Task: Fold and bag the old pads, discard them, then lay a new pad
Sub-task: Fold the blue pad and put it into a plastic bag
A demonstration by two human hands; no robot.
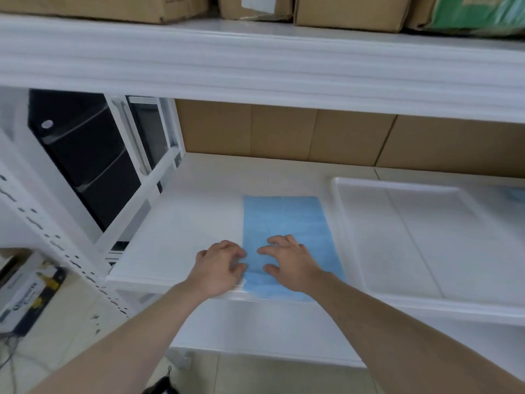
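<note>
Blue pad [287, 228] flat on white shelf [181, 237], long axis near-to-far, near end at the shelf's front edge. Bare shelf left of it; white tray [397, 240] just right. Upper shelf [255, 66] overhangs. Left hand [220, 268] at pad's left edge, fingers curled on it. Right hand [287, 261] lies spread on the pad, pressing, not grasping.

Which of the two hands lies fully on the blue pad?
The right hand. It rests on the blue pad with its fingers spread. The left hand sits mostly on the white shelf, and only its fingertips reach the pad's left edge.
</note>
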